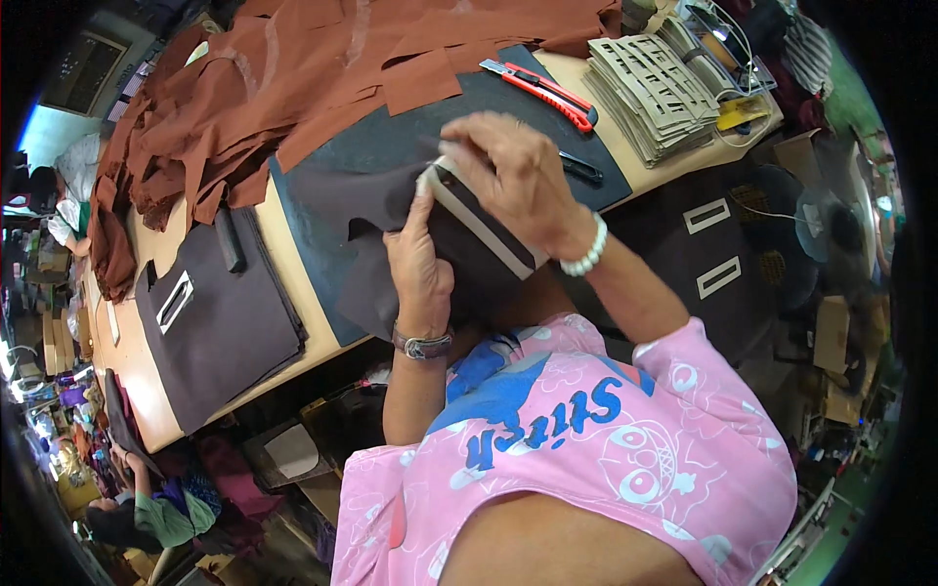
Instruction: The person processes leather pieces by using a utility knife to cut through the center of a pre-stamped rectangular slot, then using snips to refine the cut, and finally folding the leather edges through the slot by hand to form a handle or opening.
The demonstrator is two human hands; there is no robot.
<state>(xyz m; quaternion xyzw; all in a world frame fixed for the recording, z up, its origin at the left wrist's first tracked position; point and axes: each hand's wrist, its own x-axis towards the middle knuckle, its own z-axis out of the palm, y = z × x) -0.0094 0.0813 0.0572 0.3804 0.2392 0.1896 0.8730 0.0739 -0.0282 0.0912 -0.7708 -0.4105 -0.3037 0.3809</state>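
My left hand [421, 256] grips a dark brown, leather-like sheet [359, 190], thumb at the upper end of a pale rectangular frame [476, 220] with a long slot. That frame lies against the sheet, and dark material shows through its slot. My right hand [516, 165], blurred, is bent over the frame's upper end; whether its fingertips pinch anything is unclear. Beneath both hands is a dark cutting mat [330, 154]. A red snap-off utility knife [542, 94] lies beyond my right hand, blade out. Another, dark cutter [581, 167] is partly hidden behind that hand.
Rust-brown leather-like sheets [315, 66] cover the table's far side. Left, a dark sheet stack [227, 329] bears a dark rod [229, 240] and a slotted frame [174, 302]. Slotted card templates [652, 95] are piled right. Two frames lie on dark material [659, 234]. Other people [172, 513] appear left.
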